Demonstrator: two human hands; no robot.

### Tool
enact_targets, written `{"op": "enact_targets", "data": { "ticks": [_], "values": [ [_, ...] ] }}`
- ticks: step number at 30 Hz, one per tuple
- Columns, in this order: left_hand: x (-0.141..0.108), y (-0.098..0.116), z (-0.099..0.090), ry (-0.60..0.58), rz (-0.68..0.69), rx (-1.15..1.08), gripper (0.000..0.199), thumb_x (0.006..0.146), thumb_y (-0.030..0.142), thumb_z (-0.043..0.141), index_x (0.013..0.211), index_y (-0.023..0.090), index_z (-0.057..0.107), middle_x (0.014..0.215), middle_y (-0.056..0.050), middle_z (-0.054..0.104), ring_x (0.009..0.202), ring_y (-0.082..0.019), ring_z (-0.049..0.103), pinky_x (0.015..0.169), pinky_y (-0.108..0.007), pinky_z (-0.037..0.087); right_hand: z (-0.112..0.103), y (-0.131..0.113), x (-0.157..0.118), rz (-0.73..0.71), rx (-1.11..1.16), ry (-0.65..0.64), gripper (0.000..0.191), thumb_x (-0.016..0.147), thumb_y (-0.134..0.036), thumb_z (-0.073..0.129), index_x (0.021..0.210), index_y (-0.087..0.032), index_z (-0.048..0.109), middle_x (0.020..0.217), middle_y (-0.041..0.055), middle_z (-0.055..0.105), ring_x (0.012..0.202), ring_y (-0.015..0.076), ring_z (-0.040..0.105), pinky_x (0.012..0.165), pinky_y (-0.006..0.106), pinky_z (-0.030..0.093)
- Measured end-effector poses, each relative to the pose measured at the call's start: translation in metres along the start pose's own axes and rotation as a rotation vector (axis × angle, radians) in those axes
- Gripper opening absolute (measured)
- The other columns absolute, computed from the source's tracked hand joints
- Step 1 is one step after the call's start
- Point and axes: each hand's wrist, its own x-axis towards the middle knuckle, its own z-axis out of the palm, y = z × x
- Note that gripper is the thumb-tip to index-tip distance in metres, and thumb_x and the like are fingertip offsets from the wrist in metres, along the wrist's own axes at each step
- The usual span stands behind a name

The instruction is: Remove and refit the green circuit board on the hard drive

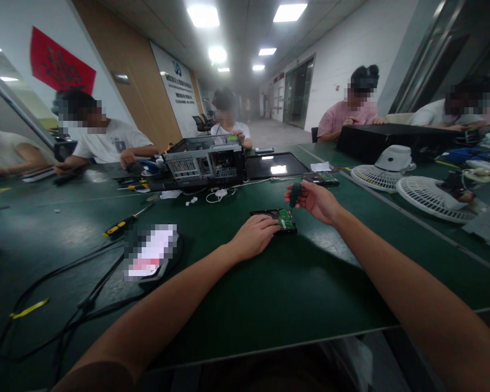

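A hard drive (286,219) with a green circuit board facing up lies on the green table in front of me. My left hand (258,231) rests over its left and near part, fingers pressed on it, hiding some of the board. Just above the drive's right end, my right hand (315,201) is raised, fingers closed around a small dark green rounded object (295,194). Its lower end is too small to make out. Farther back, a second drive with a green board (325,178) lies on the table.
An opened computer case (206,163) stands ahead, beside a black panel (275,165). Two white fan parts (386,169) lie at right, near a black case (392,140). At left are a yellow-black screwdriver (120,226), a blurred-out device (155,253) and black cables (85,305). Several people sit around.
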Motion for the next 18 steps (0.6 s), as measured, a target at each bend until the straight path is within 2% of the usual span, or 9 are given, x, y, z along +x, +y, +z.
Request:
{"op": "enact_targets", "data": {
  "ticks": [6, 13, 18],
  "values": [
    [0.0002, -0.0012, 0.002, 0.01, 0.002, 0.003, 0.034, 0.101, 0.018, 0.056, 0.133, 0.02, 0.065, 0.139, -0.011, 0.067, 0.133, -0.029, 0.057, 0.112, -0.052, 0.048, 0.0024, -0.0012, -0.0029, -0.014, -0.029, -0.006, 0.029, 0.095, -0.043, 0.068, 0.109, -0.019, 0.074, 0.11, 0.013, 0.078, 0.095, 0.0234, 0.073, 0.063, 0.029, 0.052],
    [-0.0003, -0.001, 0.0021, 0.008, 0.003, 0.01, 0.034, 0.101, 0.019, 0.055, 0.134, 0.019, 0.065, 0.139, -0.01, 0.067, 0.134, -0.029, 0.056, 0.114, -0.051, 0.047, 0.0047, -0.0029, -0.0058, -0.06, -0.093, 0.018, 0.029, 0.089, -0.043, 0.076, 0.11, -0.023, 0.078, 0.105, 0.0085, 0.077, 0.089, 0.0199, 0.069, 0.061, 0.027, 0.048],
    [0.0, -0.0006, 0.001, 0.003, 0.002, 0.002, 0.034, 0.102, 0.018, 0.055, 0.134, 0.02, 0.064, 0.138, -0.01, 0.067, 0.134, -0.029, 0.056, 0.113, -0.052, 0.047, 0.0052, -0.005, -0.0075, -0.081, -0.114, 0.037, 0.023, 0.086, -0.041, 0.079, 0.099, -0.022, 0.078, 0.106, 0.0082, 0.076, 0.087, 0.0178, 0.067, 0.059, 0.025, 0.047]
  ]
}}
